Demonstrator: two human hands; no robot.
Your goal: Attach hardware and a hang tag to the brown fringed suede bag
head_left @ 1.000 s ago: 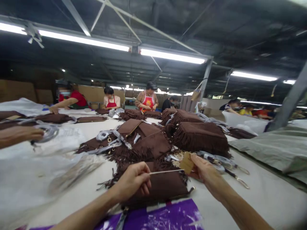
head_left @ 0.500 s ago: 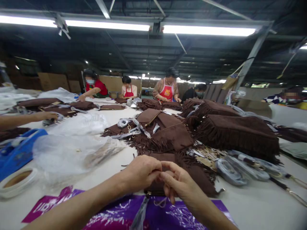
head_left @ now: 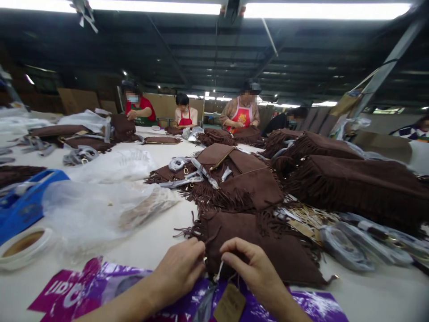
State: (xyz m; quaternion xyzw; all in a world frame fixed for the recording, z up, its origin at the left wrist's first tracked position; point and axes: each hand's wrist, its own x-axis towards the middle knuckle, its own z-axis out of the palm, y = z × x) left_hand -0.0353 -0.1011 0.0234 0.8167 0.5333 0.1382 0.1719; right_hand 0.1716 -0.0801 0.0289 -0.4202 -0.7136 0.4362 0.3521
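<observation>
A brown fringed bag [head_left: 248, 241] lies in front of me, partly over a shiny purple plastic bag [head_left: 117, 279]. At its near left corner, my left hand [head_left: 182, 264] is closed, and a thin dark strip sticks up from the fingertips beside a small gold metal fitting [head_left: 205, 259]. My right hand [head_left: 256, 268] pinches a white string [head_left: 219, 270] between thumb and forefinger. Below the fingers hangs a tan paper hang tag [head_left: 229, 304]. A plastic-wrapped strap [head_left: 205, 302] trails down between my wrists.
More brown fringed bags are heaped ahead [head_left: 248, 174] and stacked at the right [head_left: 362, 183]. Wrapped straps [head_left: 346, 248] and loose tags [head_left: 311, 219] lie right. At left are clear plastic bags [head_left: 90, 205], a tape roll [head_left: 43, 246] and a blue tape dispenser [head_left: 36, 197]. Co-workers sit across.
My hands, earlier together over the bag's corner, have moved apart. The hang tag now shows below my right hand. A co-worker's arm at the left has left the view.
</observation>
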